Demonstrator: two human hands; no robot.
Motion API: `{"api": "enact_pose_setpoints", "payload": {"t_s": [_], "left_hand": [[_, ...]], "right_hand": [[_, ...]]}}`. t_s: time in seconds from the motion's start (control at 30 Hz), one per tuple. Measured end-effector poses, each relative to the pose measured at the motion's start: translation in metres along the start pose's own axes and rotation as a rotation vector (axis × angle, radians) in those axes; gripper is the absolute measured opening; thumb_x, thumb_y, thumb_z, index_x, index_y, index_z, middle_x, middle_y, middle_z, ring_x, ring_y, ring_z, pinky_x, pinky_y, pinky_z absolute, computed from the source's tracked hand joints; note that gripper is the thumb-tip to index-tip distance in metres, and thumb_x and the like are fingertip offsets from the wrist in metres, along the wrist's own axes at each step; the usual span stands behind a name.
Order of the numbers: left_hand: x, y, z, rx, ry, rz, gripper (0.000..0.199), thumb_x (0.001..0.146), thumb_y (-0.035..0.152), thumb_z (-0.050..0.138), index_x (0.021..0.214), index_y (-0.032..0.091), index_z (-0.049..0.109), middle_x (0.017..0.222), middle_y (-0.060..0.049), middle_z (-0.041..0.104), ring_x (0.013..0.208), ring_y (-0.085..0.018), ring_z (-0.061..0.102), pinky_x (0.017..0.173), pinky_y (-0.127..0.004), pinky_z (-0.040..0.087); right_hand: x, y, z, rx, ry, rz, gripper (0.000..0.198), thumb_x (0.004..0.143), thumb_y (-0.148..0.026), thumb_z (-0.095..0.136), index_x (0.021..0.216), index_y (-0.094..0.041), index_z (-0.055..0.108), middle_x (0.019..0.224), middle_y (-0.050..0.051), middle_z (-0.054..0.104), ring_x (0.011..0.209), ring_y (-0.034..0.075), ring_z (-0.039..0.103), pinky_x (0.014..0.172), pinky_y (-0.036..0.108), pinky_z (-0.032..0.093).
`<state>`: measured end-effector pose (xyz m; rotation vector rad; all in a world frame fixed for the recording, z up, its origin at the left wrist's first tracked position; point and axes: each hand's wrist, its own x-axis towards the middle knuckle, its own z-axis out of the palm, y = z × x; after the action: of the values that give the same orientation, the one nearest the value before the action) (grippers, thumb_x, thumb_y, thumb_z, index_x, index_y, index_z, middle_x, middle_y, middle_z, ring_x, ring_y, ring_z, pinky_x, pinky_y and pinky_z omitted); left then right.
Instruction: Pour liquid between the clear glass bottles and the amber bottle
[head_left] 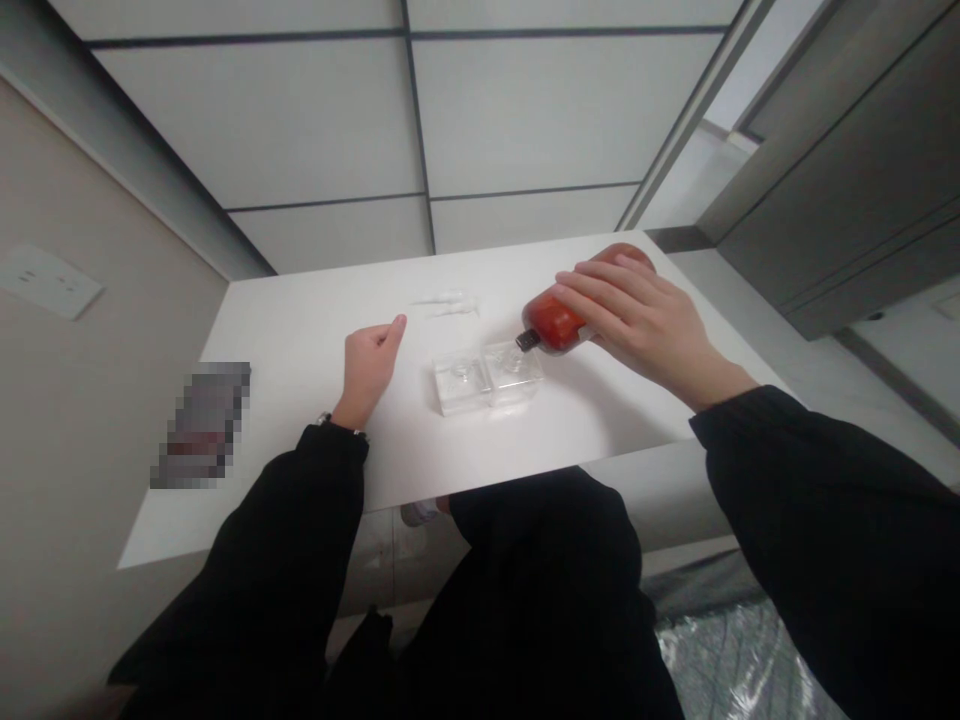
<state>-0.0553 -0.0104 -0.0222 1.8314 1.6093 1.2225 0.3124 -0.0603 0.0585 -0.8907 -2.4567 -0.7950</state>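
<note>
My right hand [637,310] is wrapped over a reddish-brown bottle [551,318], which it holds tilted, nearly on its side. The bottle's dark narrow mouth [527,341] points down and left, just above the right half of a clear two-part container [463,385]. Each half has a round opening or fitting on top. Whether liquid is flowing I cannot make out. Left of the container, my left hand [369,365] is closed in a fist on the table, thumb on top. Anything inside that fist is hidden.
Thin clear plastic pieces, perhaps droppers [450,303], lie behind the container on the white table [300,300]. A pixelated dark flat object [202,425] lies at the left. White panelled doors [525,110] stand behind, and a wall with a socket plate [51,280] is on the left.
</note>
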Motion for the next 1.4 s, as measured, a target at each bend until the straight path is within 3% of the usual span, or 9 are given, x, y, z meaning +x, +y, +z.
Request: {"api": "enact_pose_setpoints", "payload": {"t_s": [0.77,1.0,1.4], "left_hand": [[0.0,0.001,0.001,-0.003,0.007,0.01,0.059,0.095,0.057,0.053,0.058,0.023,0.022,0.059,0.004,0.019,0.057,-0.012,0.019,0.059,-0.035,0.016],[0.001,-0.001,0.001,-0.002,0.005,0.019,0.059,0.096,0.056,0.052,0.057,0.023,0.022,0.057,0.004,0.018,0.055,-0.012,0.018,0.059,-0.035,0.015],[0.0,-0.003,0.002,-0.012,0.006,0.009,0.059,0.097,0.052,0.054,0.058,0.023,0.022,0.058,0.004,0.018,0.057,-0.012,0.018,0.059,-0.035,0.015]], "right_hand": [[0.002,0.0,-0.002,0.009,0.011,-0.017,0.073,0.099,-0.007,0.058,0.166,-0.023,0.035,0.154,0.009,0.06,0.142,0.028,0.061,0.118,0.049,0.056],[-0.001,-0.002,0.003,0.056,0.024,0.003,0.065,0.101,-0.015,0.062,0.162,-0.021,0.042,0.152,0.01,0.061,0.139,0.029,0.063,0.117,0.05,0.055],[-0.001,-0.013,0.0,0.043,-0.004,0.106,0.067,0.097,-0.038,0.07,0.156,-0.015,0.048,0.142,0.019,0.067,0.128,0.034,0.067,0.1,0.049,0.061]]}}
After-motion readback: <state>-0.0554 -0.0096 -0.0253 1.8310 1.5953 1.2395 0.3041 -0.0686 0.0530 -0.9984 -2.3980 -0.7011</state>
